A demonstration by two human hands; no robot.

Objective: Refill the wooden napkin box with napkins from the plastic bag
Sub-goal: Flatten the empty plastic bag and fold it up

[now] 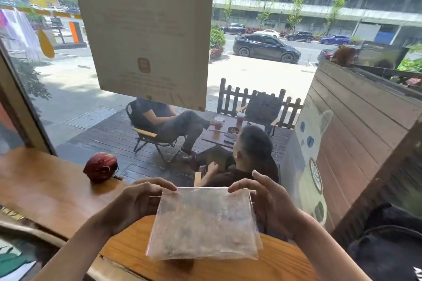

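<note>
Big window (251,70) across the far side, street and terrace seating beyond the glass. Below it, a wooden counter (45,189) running from the left toward the near edge, warm and glossy. Off to the left on that counter, well apart from the action, a dark red helmet (101,166).

Centre and near — the plastic bag (203,223), held up above the counter's near edge, clear film with a flat pale stack of napkins showing through. Top edge gripped at both corners: left hand (137,203) pinching the left corner, fingers curled over the rim, and right hand (271,203) clamped on the right corner, thumb behind. Both hands closed on the bag, nothing loose. Looks like the mouth about to be pulled open.

No wooden napkin box anywhere in view — out of frame, so the refill not yet started by this evidence.

Risks from here: slick film slipping out of a fingertip pinch; an uneven tug tearing the seam and dumping the stack onto the counter; napkins sliding out crooked if the bag tips before the box is found.
</note>
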